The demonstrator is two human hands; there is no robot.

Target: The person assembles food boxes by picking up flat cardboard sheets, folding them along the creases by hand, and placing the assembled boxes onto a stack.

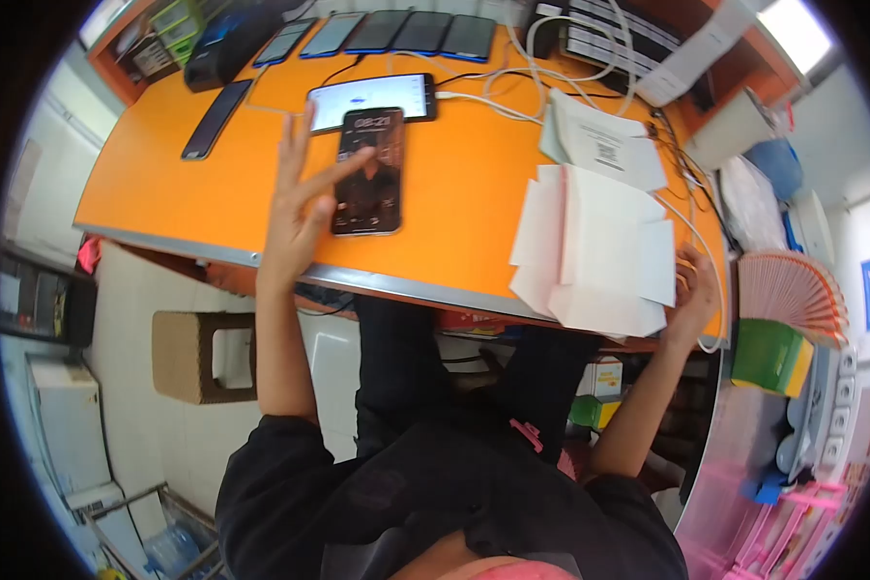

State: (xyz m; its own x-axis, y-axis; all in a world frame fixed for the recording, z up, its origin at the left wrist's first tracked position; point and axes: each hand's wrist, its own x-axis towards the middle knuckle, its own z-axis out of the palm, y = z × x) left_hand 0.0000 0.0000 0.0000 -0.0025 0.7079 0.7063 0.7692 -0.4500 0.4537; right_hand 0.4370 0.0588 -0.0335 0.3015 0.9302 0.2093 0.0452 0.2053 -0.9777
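Observation:
My left hand (298,205) is open over a dark smartphone (369,198) lying on the orange desk. Its fingers are spread, and one fingertip is on or just above the lit screen, which reads 08:21. Behind that phone, a second phone (387,101) lies sideways with a bright white screen and a white cable at its right end. At the desk's right edge rests my right hand (694,295), fingers loosely bent and apart, with nothing visible in them. Beside it lies an unfolded white paper sheet (609,256) with creased flaps.
Several phones (406,33) lie in a row at the back of the orange desk (464,174), and another phone (217,120) lies at left. White cables (522,77) loop across the back right. A printed paper (604,145) lies behind the creased sheet. A folded fan (793,295) is at right.

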